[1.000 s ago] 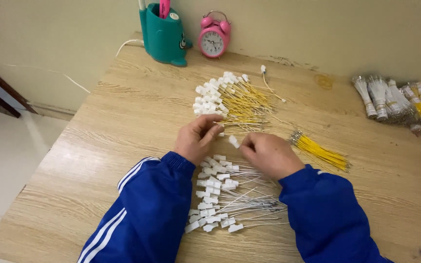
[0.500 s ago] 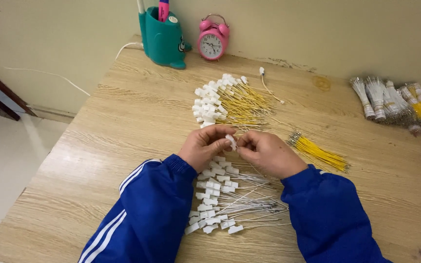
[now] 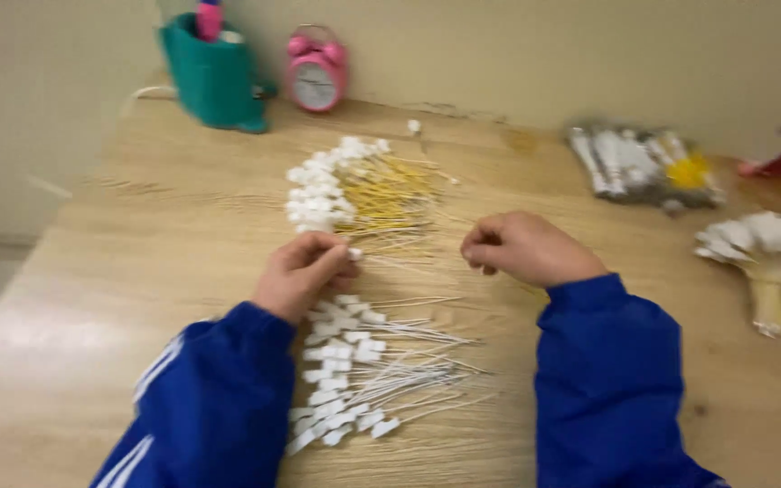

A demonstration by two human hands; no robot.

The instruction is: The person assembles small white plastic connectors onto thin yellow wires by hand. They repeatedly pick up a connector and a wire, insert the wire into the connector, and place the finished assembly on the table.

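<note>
Light wood-grain table (image 3: 137, 235). On it: yellow-wire tag pile (image 3: 363, 185), white-wire tag pile (image 3: 363, 370), teal pen holder (image 3: 214, 81), pink alarm clock (image 3: 315, 77), bagged bundles (image 3: 639, 167) (blurred), another tag bunch (image 3: 766, 248) at right edge.

Both forearms, in blue sleeves, are entering from the lower edge and reaching toward 12 o'clock. The left hand (image 3: 305, 274) is lying at about 9 o'clock of the view's centre, knuckles up, its fingers curling inward with the thumb pressing against the fingertips in a pinching grip. The right hand (image 3: 528, 248) is sitting at about 2 o'clock, well apart from the left, its fingers folding into a loose fist pointing toward 9 o'clock. Motion blur is softening both hands.
</note>
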